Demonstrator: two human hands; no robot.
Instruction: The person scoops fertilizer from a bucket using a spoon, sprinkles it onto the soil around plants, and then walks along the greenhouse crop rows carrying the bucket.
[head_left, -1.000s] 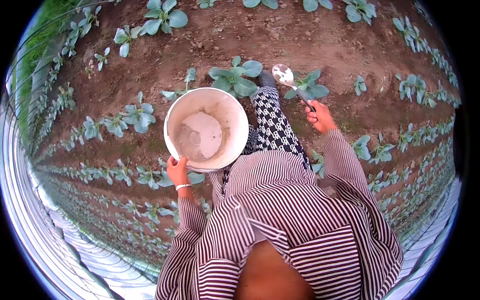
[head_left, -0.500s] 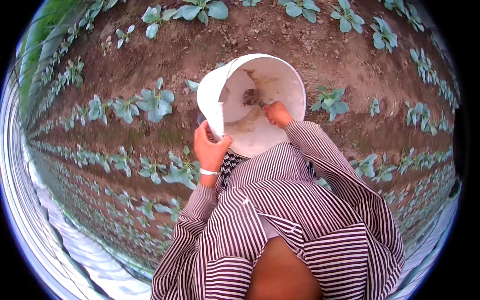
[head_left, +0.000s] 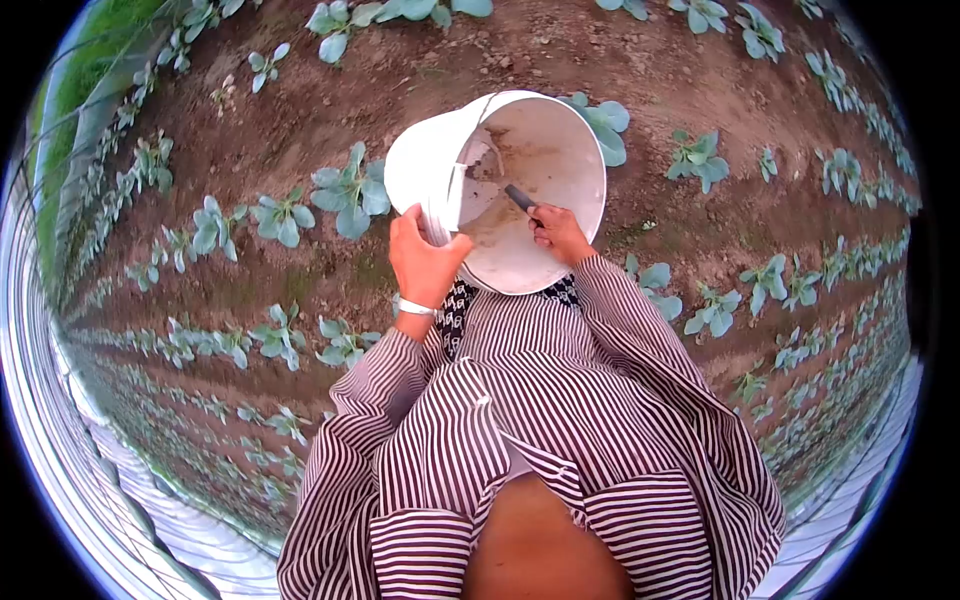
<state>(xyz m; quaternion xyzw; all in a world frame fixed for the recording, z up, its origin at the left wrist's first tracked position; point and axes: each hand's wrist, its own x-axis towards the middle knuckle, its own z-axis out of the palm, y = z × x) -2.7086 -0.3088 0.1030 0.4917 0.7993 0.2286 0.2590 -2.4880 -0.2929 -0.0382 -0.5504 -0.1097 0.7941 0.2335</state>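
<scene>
A white bucket (head_left: 545,235) is tilted in front of me, its mouth facing me and to the right. My left hand (head_left: 425,262) grips the bucket's rim at its lower left, thumb and fingers on either side; a pale band circles that wrist. Inside the mouth, my right hand (head_left: 560,232) is closed round the dark handle of a spoon (head_left: 519,197). The spoon's bowl is down in the bucket and hard to make out. Pale material and brown stains show on the bucket's inner wall and bottom.
Rows of leafy green plants (head_left: 350,190) run across the brown soil (head_left: 330,110) on both sides. One plant (head_left: 604,125) stands right behind the bucket's rim, another (head_left: 698,160) to its right. Pale sheeting (head_left: 190,530) curves along the lower left edge.
The bucket has swung up and to the right and tipped onto its side. My right hand has brought the spoon from over a plant into the bucket. My left hand has risen with the rim.
</scene>
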